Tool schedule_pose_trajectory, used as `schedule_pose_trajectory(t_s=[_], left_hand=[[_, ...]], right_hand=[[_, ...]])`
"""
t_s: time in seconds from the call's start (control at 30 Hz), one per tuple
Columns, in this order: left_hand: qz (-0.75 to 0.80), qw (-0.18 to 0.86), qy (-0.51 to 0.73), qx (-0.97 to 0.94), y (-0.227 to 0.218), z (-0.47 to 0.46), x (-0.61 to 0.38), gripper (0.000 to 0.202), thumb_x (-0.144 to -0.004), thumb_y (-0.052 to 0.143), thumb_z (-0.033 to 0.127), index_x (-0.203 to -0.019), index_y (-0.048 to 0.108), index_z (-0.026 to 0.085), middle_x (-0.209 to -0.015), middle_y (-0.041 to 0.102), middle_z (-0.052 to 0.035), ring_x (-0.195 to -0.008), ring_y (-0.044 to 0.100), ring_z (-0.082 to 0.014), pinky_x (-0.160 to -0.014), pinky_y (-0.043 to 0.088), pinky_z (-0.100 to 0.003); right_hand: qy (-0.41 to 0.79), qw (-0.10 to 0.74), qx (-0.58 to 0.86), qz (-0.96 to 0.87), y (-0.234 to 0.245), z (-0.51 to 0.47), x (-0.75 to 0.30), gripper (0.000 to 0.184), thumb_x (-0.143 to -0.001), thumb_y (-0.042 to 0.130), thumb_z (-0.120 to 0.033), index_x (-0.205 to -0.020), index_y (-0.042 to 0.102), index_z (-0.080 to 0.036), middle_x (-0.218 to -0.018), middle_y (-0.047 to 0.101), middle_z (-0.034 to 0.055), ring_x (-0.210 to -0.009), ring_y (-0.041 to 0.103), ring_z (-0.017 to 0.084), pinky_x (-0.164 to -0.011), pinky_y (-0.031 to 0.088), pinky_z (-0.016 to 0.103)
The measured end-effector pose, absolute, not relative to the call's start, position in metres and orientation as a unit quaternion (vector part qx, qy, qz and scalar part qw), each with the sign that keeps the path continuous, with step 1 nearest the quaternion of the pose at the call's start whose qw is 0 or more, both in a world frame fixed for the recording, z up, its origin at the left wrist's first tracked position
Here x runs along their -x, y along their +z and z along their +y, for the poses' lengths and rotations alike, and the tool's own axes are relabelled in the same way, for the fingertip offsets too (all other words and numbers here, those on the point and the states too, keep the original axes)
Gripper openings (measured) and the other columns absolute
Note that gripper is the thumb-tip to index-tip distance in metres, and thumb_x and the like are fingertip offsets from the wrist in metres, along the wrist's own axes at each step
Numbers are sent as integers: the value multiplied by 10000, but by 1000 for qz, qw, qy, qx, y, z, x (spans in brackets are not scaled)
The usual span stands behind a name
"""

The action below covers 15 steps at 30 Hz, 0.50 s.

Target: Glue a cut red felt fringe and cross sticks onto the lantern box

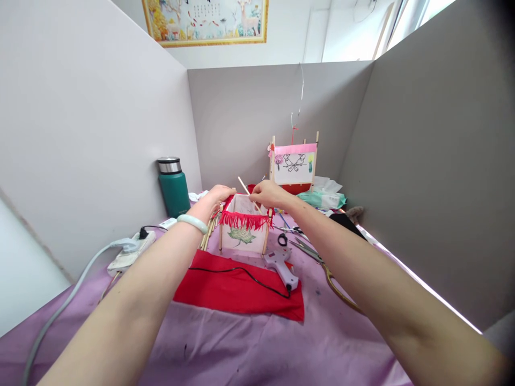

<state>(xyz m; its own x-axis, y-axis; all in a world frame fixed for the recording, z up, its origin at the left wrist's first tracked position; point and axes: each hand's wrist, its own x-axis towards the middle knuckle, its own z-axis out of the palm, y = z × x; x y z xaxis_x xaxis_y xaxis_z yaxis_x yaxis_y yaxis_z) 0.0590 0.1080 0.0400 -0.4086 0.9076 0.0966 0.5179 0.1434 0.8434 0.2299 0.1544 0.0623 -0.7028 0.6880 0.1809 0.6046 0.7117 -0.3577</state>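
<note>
A small box lantern (243, 231) with wooden posts, white paper sides, a green leaf drawing and red fringe stands on the table. My left hand (215, 198) rests on its top left edge, fingers curled over the frame. My right hand (269, 194) is closed in a pinch on a thin wooden stick (246, 190) that slants up and to the left over the lantern's open top. A pale bangle (192, 222) sits on my left wrist.
A white glue gun (282, 266) with a black cord lies on red cloth (241, 289) in front of the lantern. Scissors (300, 241), a green flask (174, 187), a power strip (131, 252), a second pink-topped lantern (293, 165) and grey partition walls surround the purple tablecloth (281, 343).
</note>
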Motion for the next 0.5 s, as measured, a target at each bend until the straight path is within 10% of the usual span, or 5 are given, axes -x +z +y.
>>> schedule_pose_trajectory(t_s=[0.2,0.5], left_hand=[[730,201,385,-527,48,106,-59,98,-709,659,221,-682,605,144,-545,536,2,-462,452,-97,-464,332,-229],[759,161,340,-531,53,109,-58,98,-665,651,193,-598,605,138,-535,544,-35,-573,539,-161,-542,380,-266]], right_hand=[[242,322,341,-849,65,154,-238,173,-832,462,-217,-887,598,-125,-762,707,49,-435,466,50,-463,360,170],[338,341,334,-811,49,129,-278,64,-821,487,-227,-823,500,-164,-686,640,9,-427,433,46,-436,340,167]])
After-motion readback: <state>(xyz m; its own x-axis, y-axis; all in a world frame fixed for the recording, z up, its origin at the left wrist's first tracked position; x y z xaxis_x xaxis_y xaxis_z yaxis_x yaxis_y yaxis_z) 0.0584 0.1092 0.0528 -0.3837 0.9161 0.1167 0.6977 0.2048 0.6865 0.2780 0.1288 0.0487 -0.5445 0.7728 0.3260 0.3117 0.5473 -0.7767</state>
